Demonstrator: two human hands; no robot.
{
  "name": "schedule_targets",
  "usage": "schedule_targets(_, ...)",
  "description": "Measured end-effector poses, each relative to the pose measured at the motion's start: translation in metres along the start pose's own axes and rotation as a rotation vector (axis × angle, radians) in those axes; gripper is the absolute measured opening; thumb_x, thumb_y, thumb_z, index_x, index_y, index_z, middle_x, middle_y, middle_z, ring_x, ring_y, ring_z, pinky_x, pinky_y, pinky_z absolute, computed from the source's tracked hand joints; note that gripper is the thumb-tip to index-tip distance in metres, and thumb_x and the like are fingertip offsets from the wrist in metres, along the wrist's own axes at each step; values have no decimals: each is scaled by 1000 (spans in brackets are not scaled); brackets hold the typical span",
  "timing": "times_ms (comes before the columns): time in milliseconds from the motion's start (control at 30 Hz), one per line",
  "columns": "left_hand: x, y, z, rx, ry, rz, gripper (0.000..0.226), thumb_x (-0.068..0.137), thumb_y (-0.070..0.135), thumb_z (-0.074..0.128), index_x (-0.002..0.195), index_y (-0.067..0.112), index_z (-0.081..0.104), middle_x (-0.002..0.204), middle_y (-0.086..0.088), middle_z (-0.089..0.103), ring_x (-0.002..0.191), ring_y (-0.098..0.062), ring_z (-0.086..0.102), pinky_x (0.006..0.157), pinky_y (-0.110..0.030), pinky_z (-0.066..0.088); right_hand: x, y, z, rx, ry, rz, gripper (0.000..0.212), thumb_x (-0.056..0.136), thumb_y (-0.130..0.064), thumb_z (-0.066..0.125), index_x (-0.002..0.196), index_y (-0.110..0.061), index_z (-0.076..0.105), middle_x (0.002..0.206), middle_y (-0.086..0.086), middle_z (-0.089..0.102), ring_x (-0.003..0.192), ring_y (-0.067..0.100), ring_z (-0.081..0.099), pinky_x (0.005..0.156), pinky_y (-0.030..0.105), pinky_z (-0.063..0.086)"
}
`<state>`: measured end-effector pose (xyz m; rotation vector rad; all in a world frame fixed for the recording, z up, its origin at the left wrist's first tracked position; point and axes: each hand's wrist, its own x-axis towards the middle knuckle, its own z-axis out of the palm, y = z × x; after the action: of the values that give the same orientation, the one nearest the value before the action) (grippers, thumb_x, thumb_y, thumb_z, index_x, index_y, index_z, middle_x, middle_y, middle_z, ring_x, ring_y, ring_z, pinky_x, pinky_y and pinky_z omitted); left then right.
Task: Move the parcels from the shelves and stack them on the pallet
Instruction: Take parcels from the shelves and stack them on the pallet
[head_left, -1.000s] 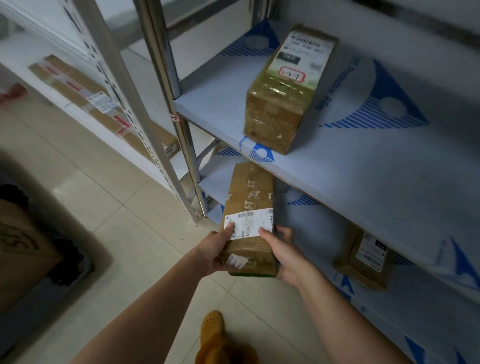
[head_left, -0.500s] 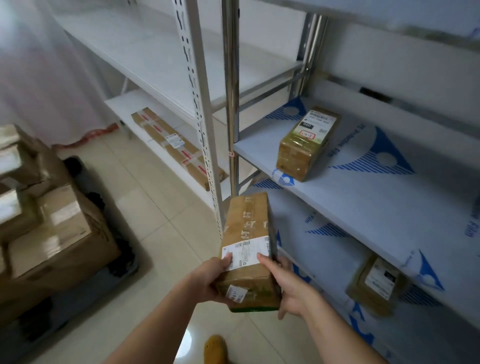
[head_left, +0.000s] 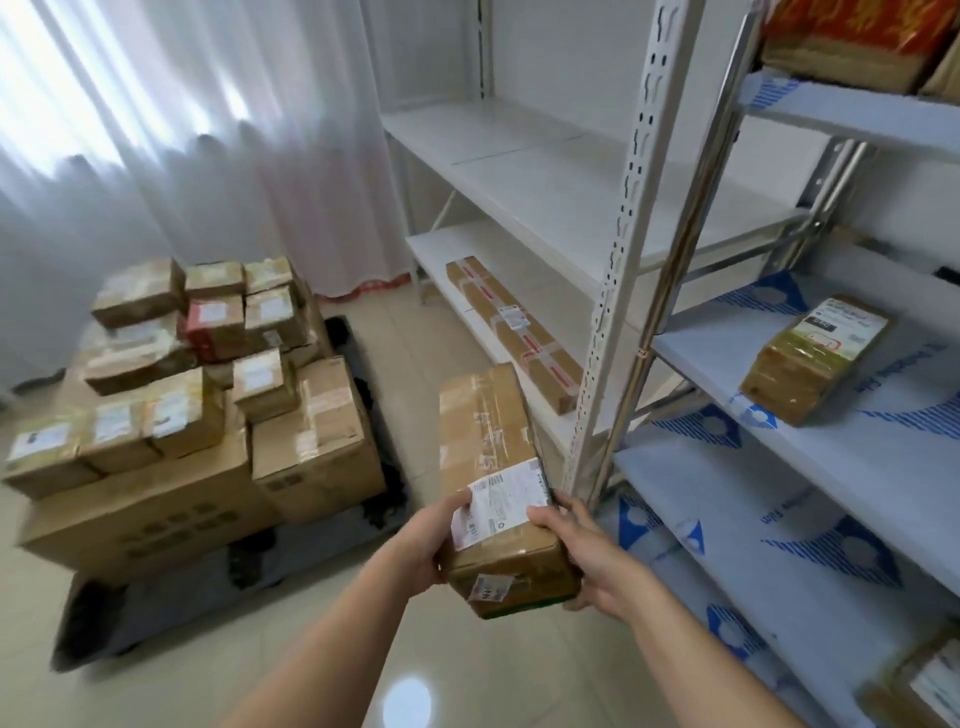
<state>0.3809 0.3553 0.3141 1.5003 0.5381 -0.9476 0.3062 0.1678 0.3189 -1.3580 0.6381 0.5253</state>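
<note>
Parcel (head_left: 493, 467) — long, taped, labelled — is held over the floor by both hands, left hand (head_left: 431, 545) and right hand (head_left: 587, 566) gripping its near end, between pallet (head_left: 156, 613) and shelves (head_left: 597, 192).

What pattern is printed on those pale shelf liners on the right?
Blue striped triangles with circles on the shelf liners, seen in the head view.
</note>
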Motion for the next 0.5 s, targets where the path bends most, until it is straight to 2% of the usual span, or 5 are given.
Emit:
schedule_targets(100,-19,-9,-62,-79,39,43,46,95,57,49,121,20,61,114,-11,71,104,-33,69,97,-51,52,-2,-6,55,-47,-95,-10,49,89,-45,63,133,-44,41,114,1,64,103,29,59,85,50,47)
schedule_targets(200,-37,-23,-135,-140,122,60,50,93,63,49,119,21,60,116,-14,68,108,-37,63,102,-57,46,2,-6,114,-109,-178,23,35,89,-44,63,122,-45,53,112,1,68,103,28,58,93,55,44)
schedule_targets(267,-46,-32,-181,-210,181,64,50,91,64,51,118,22,57,114,-15,68,107,-39,63,101,-60,45,6,-5,153,-155,-238,54,34,87,-44,65,120,-46,58,113,2,69,105,29,59,93,53,43)
schedule_targets(400,-66,-49,-261,-356,264,91,53,87,66,55,118,23,55,114,-18,67,106,-41,62,99,-63,43,16,-5,223,-244,-397,97,49,71,-52,72,119,-51,60,126,5,65,117,33,55,79,45,43)
schedule_targets(500,-80,-59,-312,-441,335,99,57,82,69,59,112,21,56,113,-19,66,109,-43,59,103,-68,36,22,-12,265,-303,-496,99,52,63,-53,75,114,-47,65,123,5,68,116,32,57,83,47,45)
